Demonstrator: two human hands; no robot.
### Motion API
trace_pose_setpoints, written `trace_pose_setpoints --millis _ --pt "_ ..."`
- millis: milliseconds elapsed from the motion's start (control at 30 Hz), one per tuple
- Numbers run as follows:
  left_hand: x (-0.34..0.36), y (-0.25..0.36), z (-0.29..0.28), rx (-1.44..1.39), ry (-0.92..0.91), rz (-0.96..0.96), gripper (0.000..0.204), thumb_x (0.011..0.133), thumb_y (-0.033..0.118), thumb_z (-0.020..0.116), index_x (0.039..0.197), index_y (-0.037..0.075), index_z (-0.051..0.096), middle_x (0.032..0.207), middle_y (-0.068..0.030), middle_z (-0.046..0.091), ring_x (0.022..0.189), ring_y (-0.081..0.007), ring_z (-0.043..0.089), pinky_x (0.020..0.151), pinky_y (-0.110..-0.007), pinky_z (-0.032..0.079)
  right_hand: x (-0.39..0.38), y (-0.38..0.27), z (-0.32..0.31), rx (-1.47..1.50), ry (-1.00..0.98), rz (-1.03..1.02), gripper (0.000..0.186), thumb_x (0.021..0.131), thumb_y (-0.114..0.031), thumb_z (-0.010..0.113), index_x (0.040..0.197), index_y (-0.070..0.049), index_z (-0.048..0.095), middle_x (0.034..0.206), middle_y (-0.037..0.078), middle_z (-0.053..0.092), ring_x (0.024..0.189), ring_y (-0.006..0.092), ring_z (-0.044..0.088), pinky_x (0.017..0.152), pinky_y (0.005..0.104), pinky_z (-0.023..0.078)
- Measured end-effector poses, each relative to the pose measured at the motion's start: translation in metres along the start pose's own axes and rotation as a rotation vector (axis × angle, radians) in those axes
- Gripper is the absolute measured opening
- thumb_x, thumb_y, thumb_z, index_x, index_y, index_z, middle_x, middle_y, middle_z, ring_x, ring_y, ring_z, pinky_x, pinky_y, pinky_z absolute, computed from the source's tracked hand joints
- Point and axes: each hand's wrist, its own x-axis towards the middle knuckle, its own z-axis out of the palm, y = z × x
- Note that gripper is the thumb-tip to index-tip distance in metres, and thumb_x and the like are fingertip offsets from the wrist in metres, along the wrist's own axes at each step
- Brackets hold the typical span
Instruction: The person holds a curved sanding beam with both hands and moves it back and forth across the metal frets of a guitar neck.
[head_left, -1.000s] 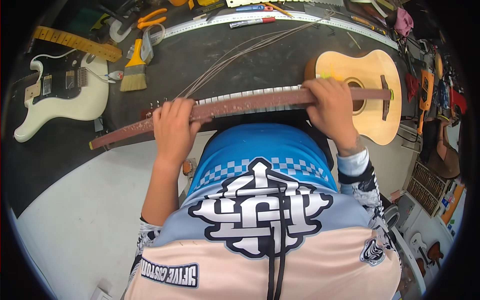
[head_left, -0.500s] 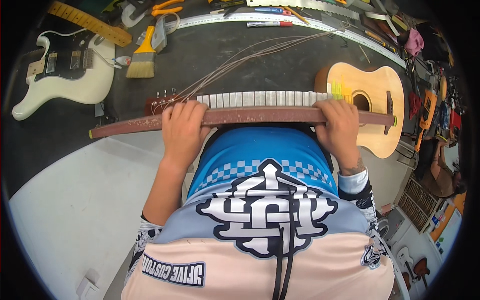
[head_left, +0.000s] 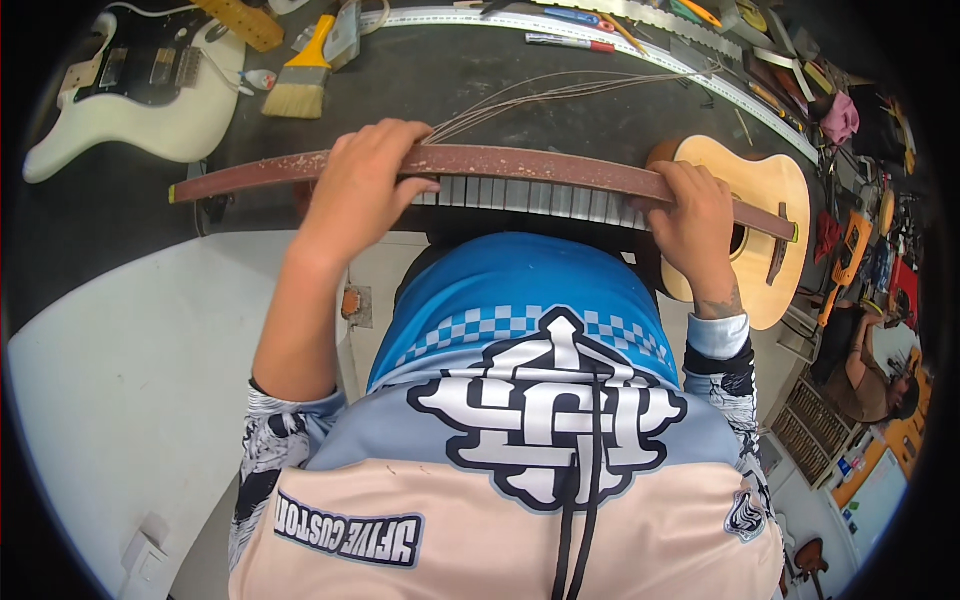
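Both my hands hold a long, reddish-brown wooden bar [head_left: 540,164] with worn spots and yellow-green ends. My left hand [head_left: 362,190] wraps it left of the middle, thumb on the near side. Toward the other end, my right hand [head_left: 697,222] grips it with fingers over the top. Beneath the bar lies the neck of an acoustic guitar, its fretboard [head_left: 545,200] covered in silvery strips between dark frets. The guitar's pale wooden body [head_left: 785,180] is at the right, with the bar reaching across its soundhole. The headstock is mostly hidden behind my left hand. Loose strings [head_left: 540,95] trail away over the bench.
A white electric guitar body [head_left: 130,125] and a wide brush [head_left: 303,80] lie at the far left. Along the back runs a long metal ruler [head_left: 450,17], with a marker [head_left: 570,43] and assorted tools. A white panel [head_left: 150,350] fills the left foreground. Another person [head_left: 860,370] is at the far right.
The bar has moved away from me, from the near side of the fretboard to its far side, both hands still on it. The whole view has shifted slightly.
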Motion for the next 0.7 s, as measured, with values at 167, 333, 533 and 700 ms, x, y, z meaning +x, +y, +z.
trace_pose_setpoints --millis 167,333,533,700 --pt "-0.004 -0.030 -0.028 -0.134 -0.185 -0.085 0.050 0.081 0.009 0.089 0.126 0.004 0.068 0.116 -0.0089 0.073 0.113 -0.0352 0.068 0.095 -0.044 0.055 0.001 0.001 0.000 -0.006 -0.037 0.002 0.038 0.077 -0.015 0.085 0.113 -0.011 0.073 0.099 0.005 0.071 0.098 0.0307 0.066 0.088 0.0451 0.046" --pt "-0.011 -0.036 -0.016 0.019 -0.105 -0.024 0.041 0.082 0.021 0.089 0.117 0.009 0.072 0.110 -0.0039 0.074 0.103 -0.0294 0.068 0.097 -0.042 0.048 0.004 0.001 -0.003 -0.004 -0.044 -0.018 0.038 0.081 -0.023 0.089 0.114 -0.012 0.074 0.102 0.004 0.073 0.100 0.0290 0.067 0.091 0.0456 0.046" --pt "-0.012 -0.036 -0.012 0.045 -0.067 -0.027 0.040 0.081 0.023 0.090 0.114 0.009 0.071 0.104 -0.0033 0.072 0.099 -0.0273 0.067 0.091 -0.040 0.046 0.015 -0.015 0.001 0.075 0.010 -0.124 0.041 0.084 -0.029 0.088 0.118 -0.011 0.074 0.100 0.006 0.073 0.096 0.0304 0.069 0.085 0.0434 0.048" --pt "-0.015 -0.033 -0.010 0.057 -0.043 -0.005 0.039 0.081 0.023 0.089 0.113 0.009 0.071 0.103 -0.0035 0.071 0.097 -0.0274 0.066 0.089 -0.040 0.046 0.012 -0.012 0.003 0.065 -0.026 -0.091 0.039 0.084 -0.027 0.088 0.116 -0.010 0.074 0.096 0.006 0.072 0.092 0.0303 0.069 0.081 0.0430 0.048"
